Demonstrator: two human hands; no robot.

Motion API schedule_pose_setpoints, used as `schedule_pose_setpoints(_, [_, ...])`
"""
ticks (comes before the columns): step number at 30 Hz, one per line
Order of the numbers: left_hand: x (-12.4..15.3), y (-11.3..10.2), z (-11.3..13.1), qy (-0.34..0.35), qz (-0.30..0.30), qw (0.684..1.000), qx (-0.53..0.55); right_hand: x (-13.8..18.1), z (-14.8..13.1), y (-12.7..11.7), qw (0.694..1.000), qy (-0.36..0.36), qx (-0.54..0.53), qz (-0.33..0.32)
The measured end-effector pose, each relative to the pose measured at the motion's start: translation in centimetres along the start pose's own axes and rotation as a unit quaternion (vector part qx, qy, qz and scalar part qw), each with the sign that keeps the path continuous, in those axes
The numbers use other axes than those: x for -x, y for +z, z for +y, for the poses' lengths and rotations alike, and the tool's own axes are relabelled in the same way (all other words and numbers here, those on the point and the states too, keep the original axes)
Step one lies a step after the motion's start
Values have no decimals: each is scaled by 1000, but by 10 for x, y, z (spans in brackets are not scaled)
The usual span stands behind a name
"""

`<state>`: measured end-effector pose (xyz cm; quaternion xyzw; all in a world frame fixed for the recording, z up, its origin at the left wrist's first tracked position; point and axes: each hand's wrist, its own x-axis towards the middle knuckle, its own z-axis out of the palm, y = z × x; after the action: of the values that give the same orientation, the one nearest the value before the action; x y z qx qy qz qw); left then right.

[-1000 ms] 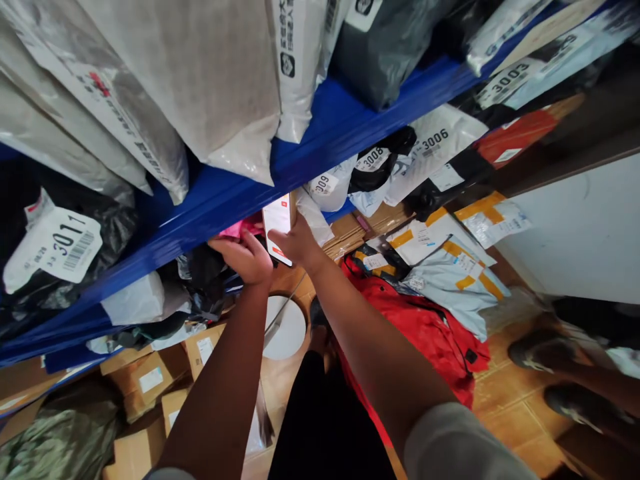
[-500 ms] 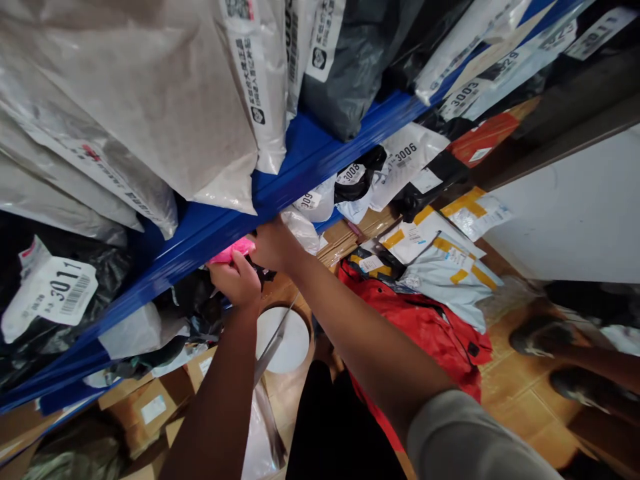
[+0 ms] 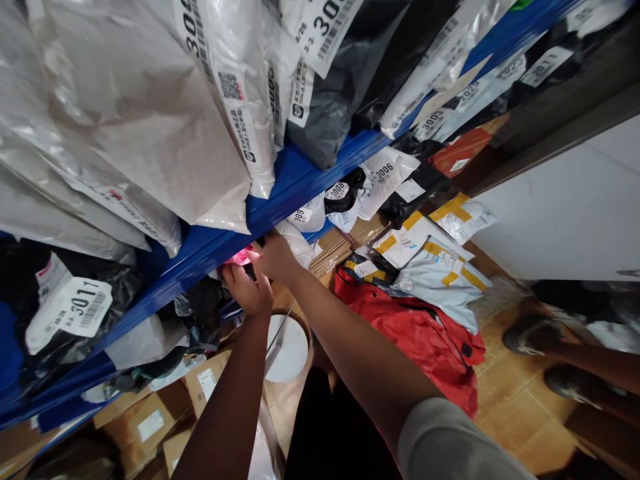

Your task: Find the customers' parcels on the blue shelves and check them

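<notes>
Both my hands reach under the blue shelf beam (image 3: 210, 243). My left hand (image 3: 246, 290) is closed on a pink parcel (image 3: 239, 256) tucked just below the beam. My right hand (image 3: 274, 257) sits right beside it, fingers curled in under the beam; what they hold is hidden. A white plastic parcel (image 3: 300, 243) lies right of my right hand. Above the beam hang large grey-white mailer bags (image 3: 165, 120) with printed number labels.
A black bag with label 3011 (image 3: 70, 307) sits lower left. Cardboard boxes (image 3: 150, 413) stand on the floor below. A red bag (image 3: 425, 333) and yellow-taped parcels (image 3: 440, 267) lie on the floor at right. Another person's feet (image 3: 560, 353) stand far right. A white round lid (image 3: 287, 347) lies below my hands.
The white phone-like item seen in my right hand a second ago is out of sight. Both hands pushed further under the beam, and my view tilted upward.
</notes>
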<state>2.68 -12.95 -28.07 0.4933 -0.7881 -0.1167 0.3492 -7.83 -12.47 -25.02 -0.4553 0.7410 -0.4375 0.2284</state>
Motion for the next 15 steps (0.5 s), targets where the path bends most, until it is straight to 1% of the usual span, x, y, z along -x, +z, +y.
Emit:
schedule_pose_setpoints(4, [-4,-1,3,-28,30,999,16,17,3,-13,998,17,-63,8])
schedule_pose_setpoints(7, [-5,-2,4,-51,69,996,30,30,4,-19,994,17,-110,13])
schedule_pose_setpoints(10, [-9,-8,8,-41,94,994,28,44,8,-21,989,14,-148,6])
schedule_pose_setpoints(12, [-14,-14,13,-25,60,998,7,57,10,-21,981,9,-193,-2])
schedule_pose_setpoints(14, [-22,-21,21,-28,-5,999,-21,75,11,-21,969,22,-248,7])
schedule_pose_setpoints(15, [-27,-24,26,-35,-39,998,-31,85,12,-21,960,43,-275,18])
